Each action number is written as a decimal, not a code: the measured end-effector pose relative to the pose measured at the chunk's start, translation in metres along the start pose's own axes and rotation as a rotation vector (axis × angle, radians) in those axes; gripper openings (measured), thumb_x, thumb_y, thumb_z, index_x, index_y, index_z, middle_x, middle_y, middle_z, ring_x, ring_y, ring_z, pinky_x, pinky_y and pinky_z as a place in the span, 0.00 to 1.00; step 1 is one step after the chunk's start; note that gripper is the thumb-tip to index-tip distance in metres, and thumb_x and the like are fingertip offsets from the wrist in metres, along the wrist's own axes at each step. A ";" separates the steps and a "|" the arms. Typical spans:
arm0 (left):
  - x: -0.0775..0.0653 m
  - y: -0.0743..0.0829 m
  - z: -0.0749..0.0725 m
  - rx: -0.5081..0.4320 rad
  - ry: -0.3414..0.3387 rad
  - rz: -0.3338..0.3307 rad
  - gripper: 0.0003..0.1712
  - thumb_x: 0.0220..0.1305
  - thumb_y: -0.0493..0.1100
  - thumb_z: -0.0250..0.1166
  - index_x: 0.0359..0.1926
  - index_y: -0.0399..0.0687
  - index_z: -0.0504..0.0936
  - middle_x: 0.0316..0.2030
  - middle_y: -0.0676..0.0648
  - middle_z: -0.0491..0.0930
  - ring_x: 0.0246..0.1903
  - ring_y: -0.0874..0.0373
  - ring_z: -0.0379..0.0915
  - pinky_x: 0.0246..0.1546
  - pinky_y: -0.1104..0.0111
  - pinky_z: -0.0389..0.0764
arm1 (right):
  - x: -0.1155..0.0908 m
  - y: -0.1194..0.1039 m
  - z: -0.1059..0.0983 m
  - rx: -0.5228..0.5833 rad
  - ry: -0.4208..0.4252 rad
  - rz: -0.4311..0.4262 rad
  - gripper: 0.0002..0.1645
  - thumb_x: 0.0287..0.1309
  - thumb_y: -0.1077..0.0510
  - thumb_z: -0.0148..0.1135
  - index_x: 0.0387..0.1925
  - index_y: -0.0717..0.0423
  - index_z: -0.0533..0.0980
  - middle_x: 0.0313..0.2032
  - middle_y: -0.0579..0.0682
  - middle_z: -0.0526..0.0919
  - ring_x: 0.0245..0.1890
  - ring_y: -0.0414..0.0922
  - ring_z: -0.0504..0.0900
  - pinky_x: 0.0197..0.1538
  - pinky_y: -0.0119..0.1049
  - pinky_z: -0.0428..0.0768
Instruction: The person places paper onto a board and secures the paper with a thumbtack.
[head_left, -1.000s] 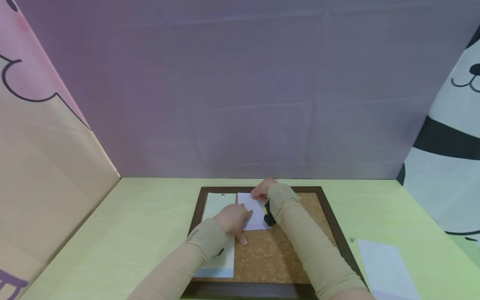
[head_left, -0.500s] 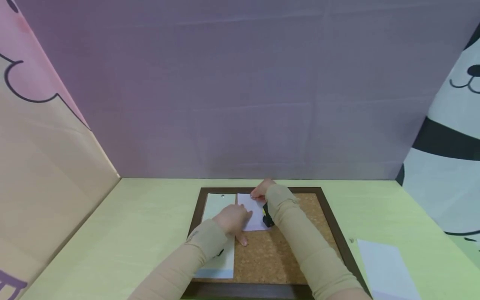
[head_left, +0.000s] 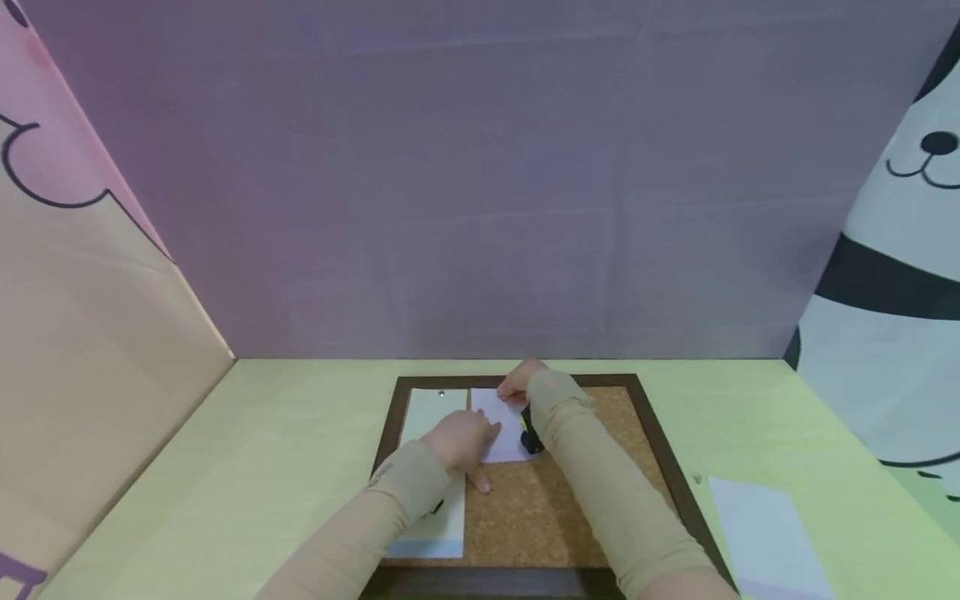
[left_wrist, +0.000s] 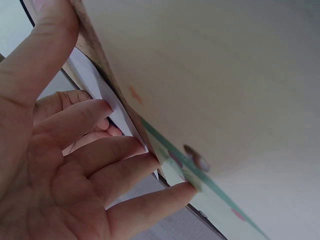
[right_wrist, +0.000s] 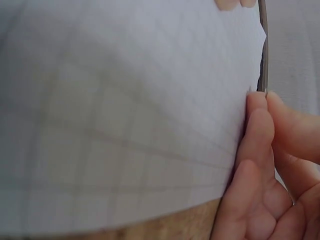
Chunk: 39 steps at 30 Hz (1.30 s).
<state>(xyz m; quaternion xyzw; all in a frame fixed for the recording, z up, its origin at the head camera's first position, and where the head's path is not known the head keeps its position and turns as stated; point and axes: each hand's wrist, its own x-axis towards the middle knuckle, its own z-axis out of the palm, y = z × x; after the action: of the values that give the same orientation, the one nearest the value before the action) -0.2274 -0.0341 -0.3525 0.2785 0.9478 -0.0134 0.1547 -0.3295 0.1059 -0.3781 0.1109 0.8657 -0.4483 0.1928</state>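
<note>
A small gridded sheet of paper (head_left: 502,433) lies on the upper part of a framed cork board (head_left: 540,517). My left hand (head_left: 461,439) rests across it with extended fingers; in the left wrist view the fingertips (left_wrist: 187,190) touch the papers. At the sheet's top edge, my right hand (head_left: 522,382) pinches a tiny silvery thumbtack (right_wrist: 250,90) between thumb and finger, mostly hidden by the fingertips. Left of that sheet is a longer pale-green sheet (head_left: 435,533), fixed at its top by a silver thumbtack (head_left: 442,393).
The board's dark wooden frame (head_left: 650,433) lies flat on a light-green table (head_left: 300,467). Right of it is a loose white sheet (head_left: 768,533), with a small object (head_left: 698,479) beside its corner. A grey-purple backdrop (head_left: 480,208) stands behind the table.
The head view has shifted slightly, so everything sits a little further left. Both hands keep their places on the board.
</note>
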 end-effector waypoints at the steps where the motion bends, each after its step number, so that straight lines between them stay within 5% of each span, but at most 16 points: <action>1: 0.000 0.000 0.000 0.001 0.001 0.005 0.53 0.37 0.56 0.78 0.65 0.45 0.68 0.63 0.38 0.69 0.62 0.44 0.66 0.64 0.60 0.67 | 0.001 0.000 0.000 0.007 -0.001 0.012 0.09 0.48 0.64 0.70 0.33 0.66 0.83 0.11 0.45 0.76 0.13 0.36 0.73 0.20 0.24 0.71; 14: 0.001 -0.003 -0.002 -0.019 0.008 -0.001 0.54 0.36 0.55 0.79 0.65 0.45 0.68 0.63 0.36 0.68 0.63 0.43 0.65 0.65 0.58 0.65 | 0.032 0.003 0.003 -0.064 -0.027 0.044 0.07 0.44 0.63 0.73 0.27 0.62 0.84 0.21 0.52 0.85 0.16 0.39 0.78 0.22 0.28 0.75; 25: 0.003 -0.003 -0.002 0.026 0.017 0.023 0.53 0.36 0.57 0.78 0.64 0.44 0.69 0.61 0.37 0.71 0.60 0.43 0.68 0.63 0.58 0.69 | 0.007 0.001 -0.004 0.039 -0.029 0.031 0.07 0.49 0.62 0.70 0.29 0.63 0.81 0.12 0.44 0.78 0.14 0.36 0.75 0.20 0.24 0.74; 39: 0.003 -0.003 -0.001 0.029 0.004 0.027 0.53 0.36 0.57 0.78 0.65 0.44 0.69 0.61 0.39 0.71 0.61 0.44 0.68 0.64 0.59 0.68 | 0.017 0.000 0.001 -0.005 -0.016 0.076 0.10 0.49 0.63 0.70 0.29 0.67 0.79 0.11 0.47 0.78 0.10 0.37 0.74 0.16 0.24 0.72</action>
<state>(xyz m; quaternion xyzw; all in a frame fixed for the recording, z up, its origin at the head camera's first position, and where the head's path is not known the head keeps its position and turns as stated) -0.2311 -0.0348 -0.3524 0.2936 0.9440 -0.0244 0.1489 -0.3444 0.1055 -0.3861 0.1399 0.8603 -0.4395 0.2170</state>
